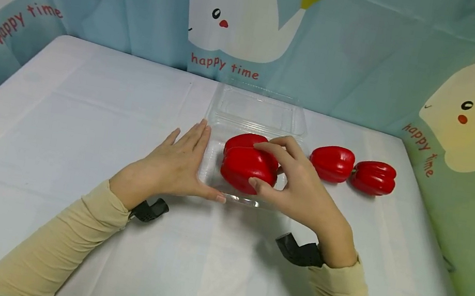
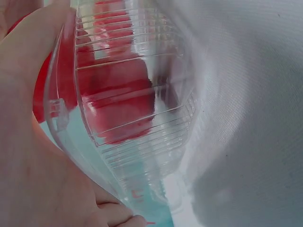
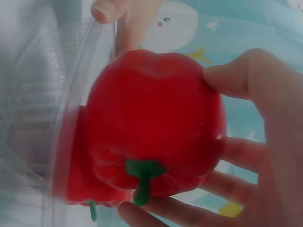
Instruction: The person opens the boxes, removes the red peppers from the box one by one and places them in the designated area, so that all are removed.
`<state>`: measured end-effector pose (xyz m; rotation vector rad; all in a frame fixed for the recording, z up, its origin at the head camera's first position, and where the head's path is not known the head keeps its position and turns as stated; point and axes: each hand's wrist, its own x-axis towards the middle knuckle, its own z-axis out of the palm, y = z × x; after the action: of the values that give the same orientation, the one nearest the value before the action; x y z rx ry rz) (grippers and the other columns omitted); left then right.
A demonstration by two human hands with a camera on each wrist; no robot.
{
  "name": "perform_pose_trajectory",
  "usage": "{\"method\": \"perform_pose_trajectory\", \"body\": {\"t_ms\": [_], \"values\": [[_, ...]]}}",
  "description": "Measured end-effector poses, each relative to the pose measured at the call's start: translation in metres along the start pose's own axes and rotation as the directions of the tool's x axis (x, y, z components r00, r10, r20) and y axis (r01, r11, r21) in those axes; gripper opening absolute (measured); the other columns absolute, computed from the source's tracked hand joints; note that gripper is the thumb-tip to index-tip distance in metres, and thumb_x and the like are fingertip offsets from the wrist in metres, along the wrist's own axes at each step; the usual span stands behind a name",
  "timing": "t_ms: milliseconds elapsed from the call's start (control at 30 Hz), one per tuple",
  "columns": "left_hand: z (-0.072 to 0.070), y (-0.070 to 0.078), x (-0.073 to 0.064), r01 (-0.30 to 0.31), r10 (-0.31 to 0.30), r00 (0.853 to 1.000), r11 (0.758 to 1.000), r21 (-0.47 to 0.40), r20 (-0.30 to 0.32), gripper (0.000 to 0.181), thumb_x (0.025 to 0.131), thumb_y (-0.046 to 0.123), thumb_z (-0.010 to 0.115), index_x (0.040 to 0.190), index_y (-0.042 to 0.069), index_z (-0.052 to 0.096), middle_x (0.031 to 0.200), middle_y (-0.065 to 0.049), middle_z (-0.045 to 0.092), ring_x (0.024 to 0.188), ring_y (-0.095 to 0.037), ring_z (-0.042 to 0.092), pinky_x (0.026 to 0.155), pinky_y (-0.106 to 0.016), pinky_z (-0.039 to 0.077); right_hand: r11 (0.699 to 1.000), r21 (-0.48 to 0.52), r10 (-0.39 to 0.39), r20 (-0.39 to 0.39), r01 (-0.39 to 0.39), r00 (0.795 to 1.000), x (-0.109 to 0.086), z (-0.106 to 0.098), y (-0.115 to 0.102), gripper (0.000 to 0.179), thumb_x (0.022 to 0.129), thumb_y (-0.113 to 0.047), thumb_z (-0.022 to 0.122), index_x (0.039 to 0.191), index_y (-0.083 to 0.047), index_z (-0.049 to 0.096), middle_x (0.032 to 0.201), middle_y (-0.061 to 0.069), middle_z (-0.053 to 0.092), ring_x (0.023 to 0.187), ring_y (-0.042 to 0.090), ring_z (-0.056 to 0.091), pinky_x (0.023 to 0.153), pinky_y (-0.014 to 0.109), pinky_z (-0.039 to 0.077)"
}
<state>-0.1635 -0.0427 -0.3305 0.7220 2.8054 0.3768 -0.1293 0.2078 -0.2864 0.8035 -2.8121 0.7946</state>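
Note:
My right hand grips a red bell pepper, thumb on its near side and fingers on the far side. In the right wrist view its green stem shows. Beneath and beside it, another red bell pepper lies in the clear plastic clamshell container. My left hand rests along the container's left side with straight fingers, its thumb reaching across the front rim. Through the clear ribbed wall in the left wrist view, red shows inside. The container's lid stands open at the back.
Two more red bell peppers lie in a row right of the container on the white-covered table. A printed curtain hangs behind the table and along its sides. Black wrist devices sit under both wrists.

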Motion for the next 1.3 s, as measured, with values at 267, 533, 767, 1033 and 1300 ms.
{"method": "perform_pose_trajectory", "body": {"t_ms": [267,533,767,1033,1300], "values": [[0.001,0.0,-0.002,-0.007,0.007,1.0,1.0,-0.002,-0.015,0.138,0.069,0.089,0.055,0.158,-0.001,0.0,0.167,-0.015,-0.004,0.156,-0.028,0.001,0.123,-0.058,0.01,0.996,-0.09,-0.009,0.104,0.018,0.995,0.0,0.003,-0.004,0.059,0.081,-0.027,0.075,0.136,-0.018,0.055,0.138,-0.002,0.05,0.12,0.015,0.054,0.096,0.038,0.054],[0.002,0.0,-0.001,-0.009,0.009,1.0,1.0,-0.006,-0.018,0.139,0.068,0.09,0.055,0.158,-0.001,-0.001,0.167,-0.015,-0.005,0.156,-0.028,0.001,0.123,-0.058,0.01,0.998,-0.065,0.026,0.115,-0.019,0.993,0.0,0.008,-0.007,0.066,0.077,-0.039,0.084,0.13,-0.017,0.05,0.127,-0.005,0.052,0.115,0.011,0.053,0.094,0.034,0.054],[0.001,0.001,-0.001,-0.006,0.006,1.0,1.0,-0.001,-0.009,0.139,0.068,0.09,0.055,0.158,0.0,-0.001,0.167,-0.015,-0.006,0.156,-0.028,0.0,0.124,-0.058,0.009,0.998,-0.059,0.019,0.112,-0.013,0.993,0.0,0.008,-0.007,0.065,0.079,-0.031,0.081,0.133,-0.015,0.048,0.131,-0.003,0.053,0.116,0.013,0.053,0.094,0.035,0.055],[0.001,0.001,0.001,-0.009,0.009,1.0,1.0,-0.005,0.001,0.141,0.067,0.092,0.054,0.157,0.0,-0.003,0.167,-0.015,-0.007,0.156,-0.027,-0.001,0.124,-0.058,0.008,0.993,-0.094,-0.07,0.081,0.077,0.994,-0.003,0.001,-0.005,0.062,0.081,-0.023,0.075,0.14,-0.023,0.054,0.136,-0.001,0.05,0.123,0.017,0.049,0.095,0.039,0.055],[0.0,0.001,0.001,-0.001,0.001,1.0,1.0,-0.013,-0.013,0.14,0.067,0.09,0.056,0.158,-0.001,-0.001,0.167,-0.015,-0.005,0.156,-0.028,0.0,0.124,-0.057,0.009,0.997,-0.071,0.03,0.014,-0.029,0.999,-0.009,-0.016,-0.005,0.065,0.081,-0.024,0.077,0.141,-0.013,0.053,0.134,0.0,0.049,0.118,0.016,0.055,0.092,0.04,0.056]]}}
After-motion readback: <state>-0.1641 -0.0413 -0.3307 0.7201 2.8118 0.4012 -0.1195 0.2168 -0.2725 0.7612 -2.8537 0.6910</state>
